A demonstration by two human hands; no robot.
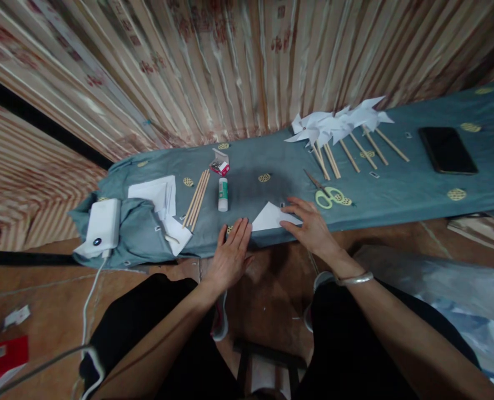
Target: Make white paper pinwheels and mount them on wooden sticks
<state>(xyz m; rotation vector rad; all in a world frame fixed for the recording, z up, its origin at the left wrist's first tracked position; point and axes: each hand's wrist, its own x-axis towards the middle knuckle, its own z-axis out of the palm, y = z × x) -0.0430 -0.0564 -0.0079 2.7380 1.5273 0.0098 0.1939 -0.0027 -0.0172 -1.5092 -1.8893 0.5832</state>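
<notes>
A white paper triangle lies on the cloth near its front edge, point away from me. My left hand rests flat beside it, fingers stretched out, fingertips at its left corner. On the right side, my right hand has its thumb and fingers apart, with the fingertips on or just over the paper; part of that corner is hidden under the hand. Scissors with light green handles lie open beyond my right hand. A glue stick lies beyond my left hand, with several thin wooden sticks to its left.
White paper pinwheels on sticks lie in a row at the back right. Further right is a black phone. A small open box of pins, white paper sheets and a white power bank with a cable are on the left.
</notes>
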